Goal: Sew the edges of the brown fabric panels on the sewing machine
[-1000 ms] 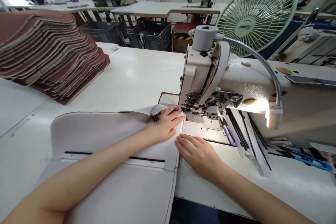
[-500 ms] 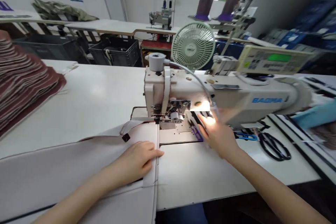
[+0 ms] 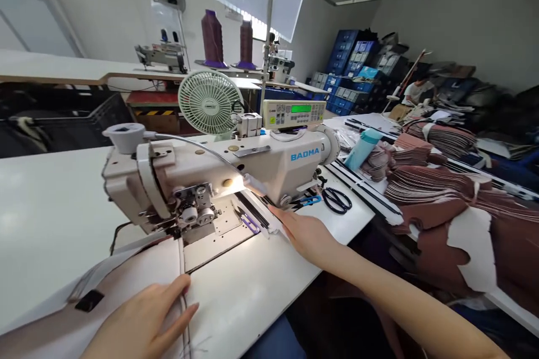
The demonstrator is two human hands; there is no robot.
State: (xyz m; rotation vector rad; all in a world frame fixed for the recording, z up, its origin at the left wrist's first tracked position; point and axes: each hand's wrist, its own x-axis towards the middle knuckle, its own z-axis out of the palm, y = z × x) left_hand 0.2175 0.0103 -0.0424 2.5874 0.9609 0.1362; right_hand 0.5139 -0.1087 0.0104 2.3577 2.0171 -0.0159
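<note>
My left hand point(image 3: 145, 314) lies on a pale sheet of material point(image 3: 147, 269), thumb and index finger spread near its stitched right edge. A black square patch point(image 3: 89, 300) shows on that sheet. The sheet's far end runs beneath the head of a sewing machine point(image 3: 256, 171). My right hand point(image 3: 306, 234) reaches under the machine arm, fingers stretched toward a bundle of thin black strips point(image 3: 255, 208) with white backing; its fingertips are partly hidden, and I cannot tell whether they touch the strips. Purple thread snips point(image 3: 250, 222) lie left of the bundle.
Blue-handled snips point(image 3: 310, 201) and black scissors point(image 3: 337, 200) lie right of my right hand. A green fan point(image 3: 210, 104) and thread cones point(image 3: 211, 38) stand behind the machine. Stacks of brown cut pieces point(image 3: 433, 185) fill the right side. A person point(image 3: 419, 91) sits far back.
The view has swung right, bringing the brown stacks into sight. My right hand has shifted from beneath the lamp to the near end of the strips. My left hand stays on the sheet.
</note>
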